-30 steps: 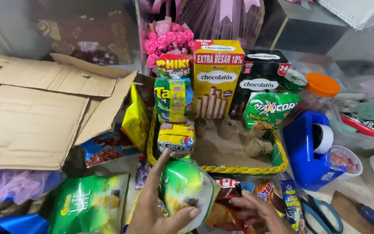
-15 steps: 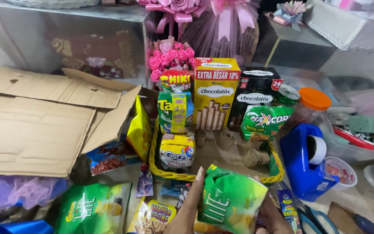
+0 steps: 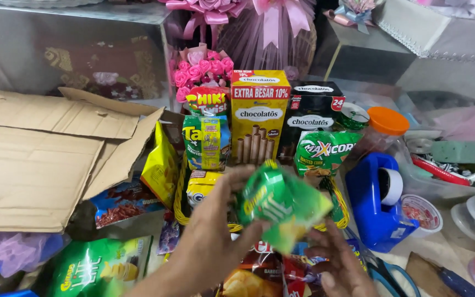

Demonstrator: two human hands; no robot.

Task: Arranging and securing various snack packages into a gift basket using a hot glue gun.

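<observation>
Now the green snack bag was up between both hands, over the yellow basket.

Since a second before it had risen and turned; the left hand gripped its near edge, the right hand spread open just beneath. Boxes, a blue tape dispenser and flat cardboard crowded the cluttered floor.

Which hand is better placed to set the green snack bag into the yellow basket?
Left, probably. The left hand already grips the shiny green snack bag just over the yellow woven basket; the right hand sits lower, underneath, fingers open.
</observation>
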